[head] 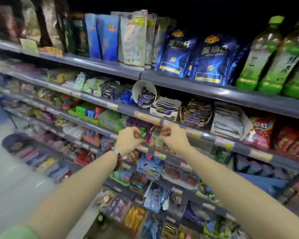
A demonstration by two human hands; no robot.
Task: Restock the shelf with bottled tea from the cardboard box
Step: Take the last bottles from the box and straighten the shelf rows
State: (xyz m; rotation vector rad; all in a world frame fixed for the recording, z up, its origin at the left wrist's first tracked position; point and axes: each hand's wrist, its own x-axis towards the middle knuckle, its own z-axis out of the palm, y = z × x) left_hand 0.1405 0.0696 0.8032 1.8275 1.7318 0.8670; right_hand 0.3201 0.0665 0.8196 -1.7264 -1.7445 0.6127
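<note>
My left hand [128, 138] pinches a small green packet [143, 134] and my right hand [173, 135] is curled on the hanging sweets beside it. The tea bottles [273, 56] stand upright at the top shelf's [188, 83] right end, up and right of both hands, nearer my right. No cardboard box shows. A tipped white tub [136, 90] holds chocolate bars.
</note>
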